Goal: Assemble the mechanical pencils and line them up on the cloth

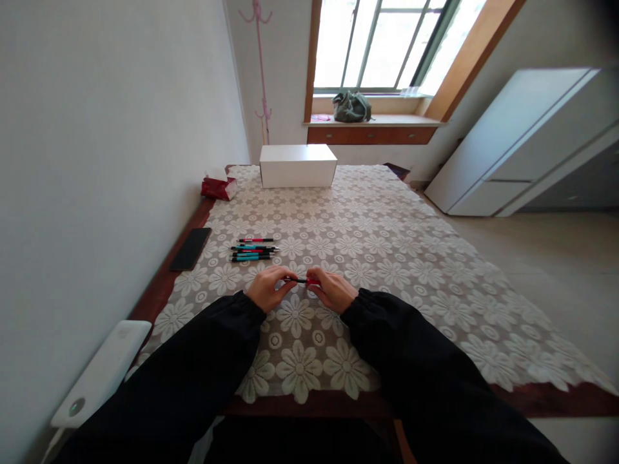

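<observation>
Between my two hands, just above the lace tablecloth (pixel 294 316), is a red and black pen (pixel 302 281), lying sideways. The fingers of my left hand (pixel 269 285) pinch its dark end. My right hand (pixel 331 288) grips the red end, covering part of it. Ahead and to the left, several pens (pixel 252 252) in teal, black and red lie side by side in a loose bunch. A single red and black pen (pixel 256 240) lies just beyond them.
A black phone (pixel 191 249) lies at the table's left edge, with a red tissue packet (pixel 218 187) farther back. A white box (pixel 298 167) stands at the far end. Near my left sleeve is a white power bank (pixel 104 370) with a cable.
</observation>
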Demonstrator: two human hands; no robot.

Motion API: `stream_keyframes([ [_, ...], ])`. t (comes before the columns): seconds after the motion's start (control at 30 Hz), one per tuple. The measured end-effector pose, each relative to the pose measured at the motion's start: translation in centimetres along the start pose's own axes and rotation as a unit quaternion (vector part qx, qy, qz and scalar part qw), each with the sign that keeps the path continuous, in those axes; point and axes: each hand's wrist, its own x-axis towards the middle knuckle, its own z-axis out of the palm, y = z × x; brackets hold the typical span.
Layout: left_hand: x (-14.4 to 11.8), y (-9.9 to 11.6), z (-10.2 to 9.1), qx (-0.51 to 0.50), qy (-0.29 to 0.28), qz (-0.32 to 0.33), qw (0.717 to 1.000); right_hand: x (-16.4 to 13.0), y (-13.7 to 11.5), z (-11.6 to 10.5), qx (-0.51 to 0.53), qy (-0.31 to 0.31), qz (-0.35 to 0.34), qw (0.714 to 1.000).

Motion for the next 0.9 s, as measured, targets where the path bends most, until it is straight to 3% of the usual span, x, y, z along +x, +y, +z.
stream_keyframes([
  [0.3, -0.10, -0.04, 0.12, 0.004, -0.014, -0.001, 1.000, -0.05, -0.06, -0.46, -0.059, 0.052, -0.044, 0.996],
  [0.57, -0.02, 0.12, -0.02, 0.004, 0.003, 0.003, 1.000, -0.12, 0.12, -0.02, -0.030, 0.025, -0.025, 0.999],
  [0.9, -0.09, -0.02, 0.01, 0.008, 0.004, -0.011, 1.000, -0.11, -0.11, -0.15, -0.077, 0.009, -0.002, 0.997],
])
